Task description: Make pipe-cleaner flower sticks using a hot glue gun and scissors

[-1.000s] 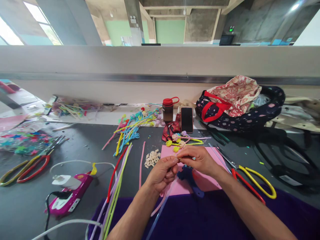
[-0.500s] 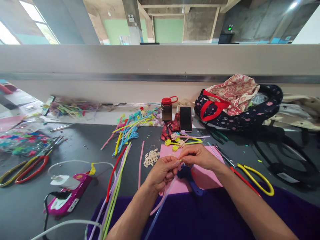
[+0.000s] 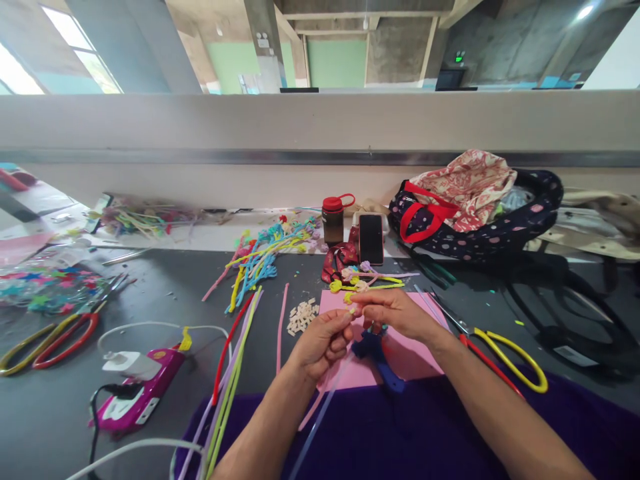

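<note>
My left hand [image 3: 323,343] and my right hand [image 3: 395,312] meet fingertip to fingertip above a pink sheet [image 3: 405,350] on the dark table. Both pinch the top of thin pipe cleaners [image 3: 323,407], pink and pale blue, that trail down toward me from the left hand. What sits right at the fingertips is too small to name. A blue glue gun [image 3: 376,351] lies on the sheet just under my hands. Finished pipe-cleaner flowers [image 3: 367,279] lie just beyond the sheet.
Scissors with yellow and red handles [image 3: 500,357] lie at right, another pair [image 3: 47,339] at left. A magenta device with cables [image 3: 137,393], loose pipe cleaners [image 3: 233,363], small white pieces [image 3: 303,315], a red-capped bottle [image 3: 334,219], a phone [image 3: 371,239] and a spotted bag [image 3: 480,213] surround me.
My hands have shifted slightly up and away from me over the pink sheet, still pinching the pipe cleaners; the right fingers moved a little further over the left.
</note>
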The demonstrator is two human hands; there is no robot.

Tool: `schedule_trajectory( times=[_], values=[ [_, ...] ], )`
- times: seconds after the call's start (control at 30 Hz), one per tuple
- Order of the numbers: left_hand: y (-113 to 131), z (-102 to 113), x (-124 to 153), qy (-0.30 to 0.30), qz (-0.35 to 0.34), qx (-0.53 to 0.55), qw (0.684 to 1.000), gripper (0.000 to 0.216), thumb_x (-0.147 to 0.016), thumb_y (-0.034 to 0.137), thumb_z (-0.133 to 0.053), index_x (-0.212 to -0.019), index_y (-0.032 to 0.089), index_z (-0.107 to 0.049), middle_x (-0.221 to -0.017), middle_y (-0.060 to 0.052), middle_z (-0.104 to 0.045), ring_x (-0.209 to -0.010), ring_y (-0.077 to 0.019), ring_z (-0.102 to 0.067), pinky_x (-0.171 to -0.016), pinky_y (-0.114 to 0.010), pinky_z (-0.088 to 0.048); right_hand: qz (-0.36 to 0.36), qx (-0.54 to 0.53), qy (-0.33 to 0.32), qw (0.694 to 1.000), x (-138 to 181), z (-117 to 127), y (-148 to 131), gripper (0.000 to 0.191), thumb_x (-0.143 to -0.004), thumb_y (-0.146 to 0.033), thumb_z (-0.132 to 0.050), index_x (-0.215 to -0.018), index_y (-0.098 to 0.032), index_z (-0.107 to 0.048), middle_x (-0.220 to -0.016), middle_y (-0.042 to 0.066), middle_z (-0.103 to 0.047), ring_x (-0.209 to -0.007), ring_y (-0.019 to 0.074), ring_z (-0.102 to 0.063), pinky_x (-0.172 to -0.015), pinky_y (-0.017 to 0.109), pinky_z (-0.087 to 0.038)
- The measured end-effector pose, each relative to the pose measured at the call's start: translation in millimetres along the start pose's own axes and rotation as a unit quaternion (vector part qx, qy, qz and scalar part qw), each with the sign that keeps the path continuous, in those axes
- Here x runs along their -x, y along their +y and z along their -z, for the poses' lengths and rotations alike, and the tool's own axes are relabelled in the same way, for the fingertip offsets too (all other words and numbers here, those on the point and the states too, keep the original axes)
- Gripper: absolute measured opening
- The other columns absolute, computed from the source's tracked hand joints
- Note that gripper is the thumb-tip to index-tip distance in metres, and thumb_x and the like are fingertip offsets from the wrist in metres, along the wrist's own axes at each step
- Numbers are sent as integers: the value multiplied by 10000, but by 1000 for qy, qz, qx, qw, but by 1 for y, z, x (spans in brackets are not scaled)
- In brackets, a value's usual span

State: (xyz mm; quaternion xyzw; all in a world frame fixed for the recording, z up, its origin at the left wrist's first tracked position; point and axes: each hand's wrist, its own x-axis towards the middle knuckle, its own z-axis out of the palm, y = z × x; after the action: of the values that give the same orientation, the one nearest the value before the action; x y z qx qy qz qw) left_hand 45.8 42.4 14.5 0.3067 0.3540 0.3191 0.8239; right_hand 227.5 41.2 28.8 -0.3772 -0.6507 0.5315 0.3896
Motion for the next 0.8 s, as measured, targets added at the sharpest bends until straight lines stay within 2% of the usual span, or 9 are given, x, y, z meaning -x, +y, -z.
schedule_trajectory(
  times=[0.1, 0.27, 0.4, 0.47, 0.57, 0.67, 0.8],
  values=[
    [2, 1, 1, -11, 18, 43, 999, 152, -711, 232, -664, -765, 114, -585, -514, 35, -553, -298, 17, -292, -286, -100, -155, 21, 2, 22, 1000, -1, -7, 0, 384, -711, -216, -676, -1090, -186, -616, -834, 2, -629, -697, 117, -590, -612, 223, -468],
    [2, -2, 4, -34, 16, 36, 999, 139, -726, 228, -635, -707, 100, -587, -515, 14, -569, -291, 5, -324, -268, -107, -202, 15, 3, 30, 999, -1, -14, 2, 250, -744, -211, -629, -989, -163, -637, -798, 3, -612, -662, 114, -568, -607, 233, -456],
    [2, -4, 6, -51, 7, 3, 999, 141, -749, 231, -606, -693, 103, -586, -508, 12, -574, -273, 0, -332, -257, -117, -205, 31, 13, 6, 999, 1, -9, -1, 414, -718, -178, -654, -1127, -197, -593, -865, 3, -596, -702, 108, -561, -619, 218, -452],
    [2, -4, 7, -55, 3, -17, 998, 164, -762, 238, -589, -664, 107, -575, -479, 15, -563, -255, -3, -324, -251, -124, -196, 55, 46, -3, 997, 1, -6, -3, 436, -722, -182, -659, -1150, -219, -588, -895, 8, -595, -683, 99, -547, -588, 202, -442],
    [1, -4, 7, -68, 1, -33, 997, 190, -773, 245, -575, -639, 110, -565, -434, 24, -541, -232, -4, -299, -243, -133, -168, 91, 90, -9, 992, 1, -3, -6, 331, -747, -226, -657, -1078, -221, -640, -911, 27, -626, -703, 115, -557, -593, 212, -449],
    [0, -3, 6, -70, -2, -39, 997, 207, -769, 251, -572, -623, 104, -565, -424, 24, -538, -227, 0, -289, -245, -138, -147, 117, 105, -19, 987, 0, -3, -6, 222, -769, -243, -644, -984, -206, -684, -919, 48, -657, -824, 165, -585, -691, 265, -472],
    [0, -1, 6, -65, 2, -36, 997, 165, -752, 247, -581, -677, 100, -590, -441, 22, -552, -233, 0, -291, -250, -143, -131, 119, 102, -19, 987, -1, -3, -4, 173, -774, -223, -638, -936, -206, -696, -896, 46, -669, -886, 192, -588, -756, 307, -470]
  ],
)
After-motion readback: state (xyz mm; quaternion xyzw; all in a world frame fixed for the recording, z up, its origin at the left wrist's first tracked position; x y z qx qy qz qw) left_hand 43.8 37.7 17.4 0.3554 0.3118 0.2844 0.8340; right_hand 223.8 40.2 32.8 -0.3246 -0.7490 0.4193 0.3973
